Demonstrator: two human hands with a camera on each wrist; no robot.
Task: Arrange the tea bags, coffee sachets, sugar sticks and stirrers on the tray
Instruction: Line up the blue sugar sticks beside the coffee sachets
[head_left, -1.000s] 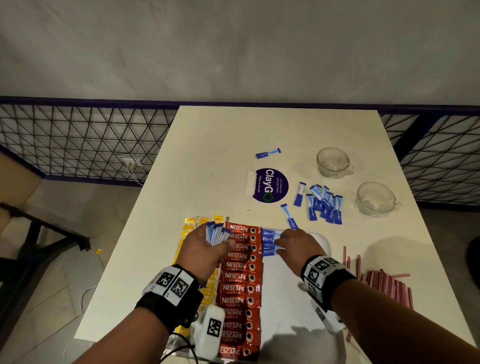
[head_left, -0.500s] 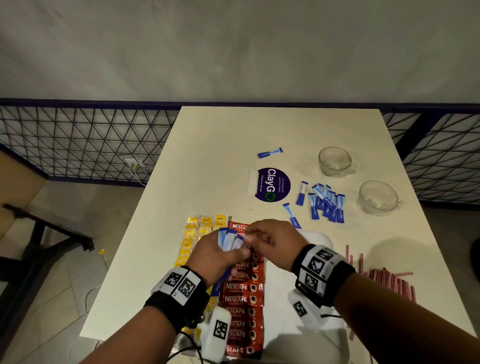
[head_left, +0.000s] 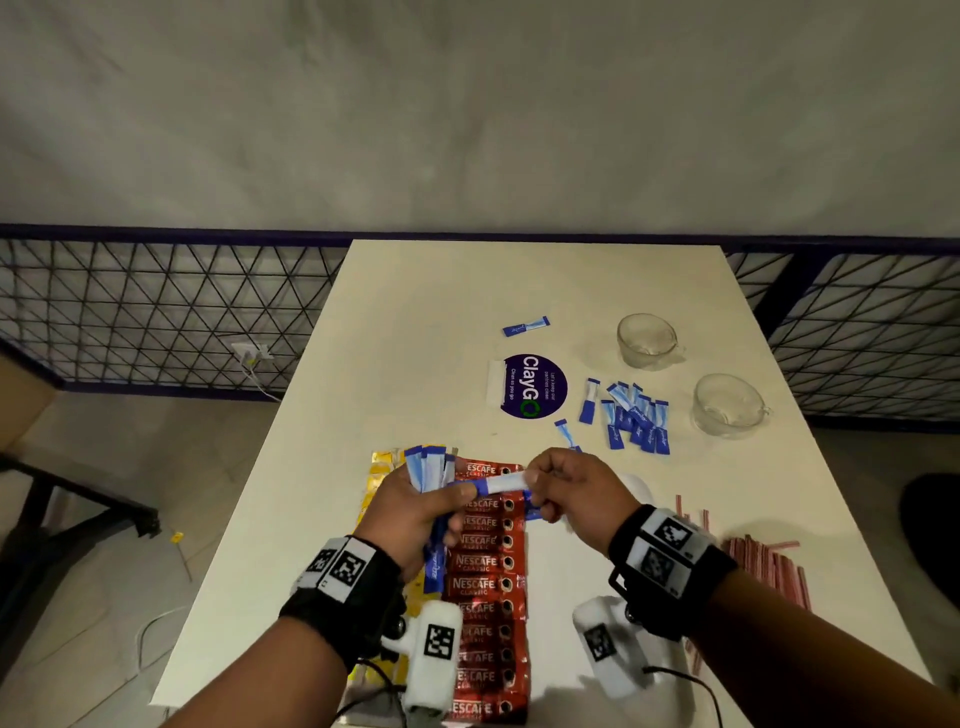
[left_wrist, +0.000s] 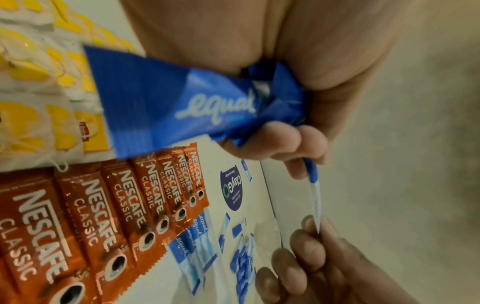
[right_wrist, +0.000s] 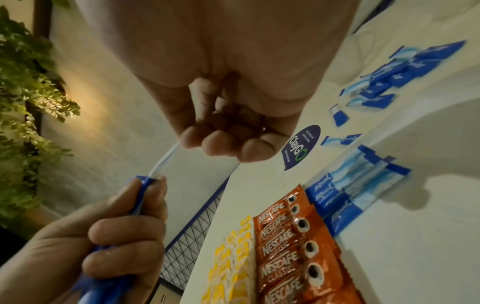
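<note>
Left hand (head_left: 415, 512) clenched around a bunch of Equal sugar sticks (head_left: 427, 470), raised above the Nescafe sachets (head_left: 480, 582). Right hand (head_left: 574, 493), earlier pressed to the tray (head_left: 636, 486), now lifted, pinching one sugar stick (head_left: 501, 485) drawn from the bunch.

1. Two glass cups (head_left: 647, 339) near the worktop's right edge.
2. One round sticker (head_left: 534, 385).
3. Ten or more coffee sachets (head_left: 485, 587) in a column.
4. Sugar sticks (head_left: 635, 423), tea bags (head_left: 382, 467), stirrers (head_left: 763, 564): too bunched to count.
</note>
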